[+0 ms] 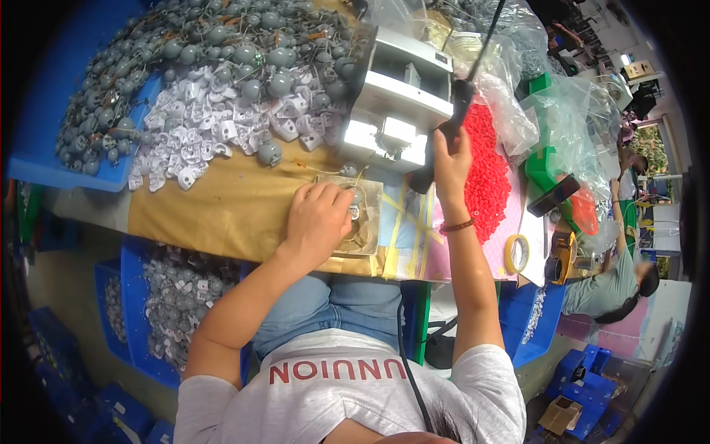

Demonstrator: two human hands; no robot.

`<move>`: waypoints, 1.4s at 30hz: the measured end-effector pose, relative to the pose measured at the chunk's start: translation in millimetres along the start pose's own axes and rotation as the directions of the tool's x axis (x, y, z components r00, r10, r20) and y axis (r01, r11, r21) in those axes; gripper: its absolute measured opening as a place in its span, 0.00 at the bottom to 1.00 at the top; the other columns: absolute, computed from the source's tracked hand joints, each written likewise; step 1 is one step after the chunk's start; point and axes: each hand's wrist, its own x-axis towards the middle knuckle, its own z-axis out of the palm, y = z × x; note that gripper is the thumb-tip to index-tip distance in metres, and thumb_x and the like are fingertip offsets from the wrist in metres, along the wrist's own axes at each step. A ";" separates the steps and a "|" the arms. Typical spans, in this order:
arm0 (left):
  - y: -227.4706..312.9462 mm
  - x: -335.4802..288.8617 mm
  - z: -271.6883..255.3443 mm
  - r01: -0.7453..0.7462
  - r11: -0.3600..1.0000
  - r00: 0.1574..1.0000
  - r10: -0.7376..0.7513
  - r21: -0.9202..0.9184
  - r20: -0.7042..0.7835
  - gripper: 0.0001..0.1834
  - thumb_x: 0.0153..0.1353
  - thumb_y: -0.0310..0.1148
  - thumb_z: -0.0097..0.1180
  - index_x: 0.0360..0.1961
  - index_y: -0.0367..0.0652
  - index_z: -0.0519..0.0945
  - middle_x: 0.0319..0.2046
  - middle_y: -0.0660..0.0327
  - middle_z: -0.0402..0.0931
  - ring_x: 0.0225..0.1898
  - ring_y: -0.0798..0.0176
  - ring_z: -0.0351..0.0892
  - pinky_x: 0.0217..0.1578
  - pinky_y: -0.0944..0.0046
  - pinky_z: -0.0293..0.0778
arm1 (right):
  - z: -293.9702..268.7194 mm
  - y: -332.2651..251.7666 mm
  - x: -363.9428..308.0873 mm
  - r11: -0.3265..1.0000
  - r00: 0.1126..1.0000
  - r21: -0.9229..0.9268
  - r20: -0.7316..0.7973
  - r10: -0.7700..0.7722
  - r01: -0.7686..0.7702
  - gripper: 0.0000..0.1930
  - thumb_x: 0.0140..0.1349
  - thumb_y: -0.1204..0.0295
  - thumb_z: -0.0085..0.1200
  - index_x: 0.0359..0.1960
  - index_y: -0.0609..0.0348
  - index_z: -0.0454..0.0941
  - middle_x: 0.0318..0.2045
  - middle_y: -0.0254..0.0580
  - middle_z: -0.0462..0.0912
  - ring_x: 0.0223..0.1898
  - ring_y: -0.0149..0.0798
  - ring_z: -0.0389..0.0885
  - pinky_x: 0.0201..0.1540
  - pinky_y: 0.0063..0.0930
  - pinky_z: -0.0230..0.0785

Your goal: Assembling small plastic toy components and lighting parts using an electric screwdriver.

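My right hand [452, 166] is wrapped round a black corded power tool, which looks like an electric screwdriver [462, 96]. The tool stands tilted beside the white-and-grey machine [399, 96], and its cable runs up and away. Lower and to the left, my left hand [319, 220] has its fingers curled down onto a small grey-and-white part [355, 209]. That part lies on a square board [373, 240] at the table's near edge, mostly covered by my fingers. A thin wire shows by the board's upper edge.
Piled grey round parts [244, 52] and white plastic pieces [214, 115] cover the far left, beside a blue bin [137, 111]. Small red pieces [484, 177] lie right of my right hand. Yellow tape [516, 253] is near the right corner. Another person [610, 292] works farther right.
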 end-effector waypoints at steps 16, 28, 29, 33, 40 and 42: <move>-0.8 -1.0 4.6 0.062 0.996 0.998 -0.062 -0.070 0.003 0.20 0.48 0.30 0.66 0.45 0.42 0.79 0.39 0.56 0.76 0.45 0.49 0.76 0.46 0.52 0.71 | 53.2 -140.6 23.5 0.872 0.941 0.423 0.113 -0.320 0.246 0.12 0.58 0.82 0.60 0.42 0.70 0.74 0.22 0.41 0.80 0.25 0.33 0.80 0.29 0.24 0.72; -5.1 -3.6 9.4 0.020 0.999 0.998 -0.022 -0.034 -0.063 0.19 0.46 0.29 0.62 0.42 0.45 0.79 0.35 0.59 0.73 0.42 0.54 0.75 0.44 0.54 0.70 | 52.8 -138.7 -59.0 0.894 0.924 0.448 0.333 -0.187 0.020 0.34 0.56 0.85 0.57 0.63 0.74 0.54 0.26 0.41 0.79 0.25 0.36 0.80 0.33 0.30 0.75; -5.0 -3.5 9.3 0.026 0.999 0.998 -0.028 -0.032 -0.064 0.18 0.46 0.29 0.62 0.42 0.45 0.78 0.35 0.60 0.73 0.42 0.55 0.75 0.44 0.54 0.70 | 53.3 -134.5 -63.0 0.898 0.922 0.438 0.331 -0.202 0.040 0.34 0.56 0.86 0.56 0.64 0.72 0.54 0.27 0.41 0.78 0.25 0.35 0.80 0.33 0.30 0.75; -4.8 -3.5 11.0 0.047 0.998 0.997 -0.050 -0.047 -0.057 0.18 0.46 0.29 0.63 0.42 0.44 0.77 0.37 0.60 0.74 0.43 0.53 0.75 0.43 0.53 0.71 | 54.2 -122.5 -69.4 0.855 0.904 0.517 0.342 -0.256 0.047 0.35 0.57 0.88 0.55 0.66 0.67 0.54 0.28 0.40 0.78 0.26 0.35 0.79 0.33 0.30 0.75; -6.1 -3.4 10.2 0.019 0.998 0.996 -0.025 -0.061 -0.086 0.17 0.45 0.28 0.63 0.39 0.43 0.76 0.38 0.60 0.74 0.43 0.52 0.75 0.41 0.53 0.71 | 52.2 -116.2 -77.1 0.885 0.861 0.413 0.349 -0.370 0.213 0.28 0.57 0.86 0.55 0.59 0.64 0.60 0.27 0.41 0.77 0.28 0.35 0.78 0.34 0.31 0.74; -7.0 -1.8 6.1 0.025 0.995 0.997 -0.032 -0.099 -0.075 0.17 0.44 0.27 0.63 0.37 0.43 0.75 0.37 0.59 0.74 0.43 0.52 0.75 0.41 0.53 0.70 | 52.2 -110.0 -83.9 0.867 0.833 0.457 0.386 -0.395 0.199 0.25 0.57 0.85 0.54 0.56 0.63 0.61 0.27 0.41 0.77 0.29 0.35 0.78 0.35 0.30 0.74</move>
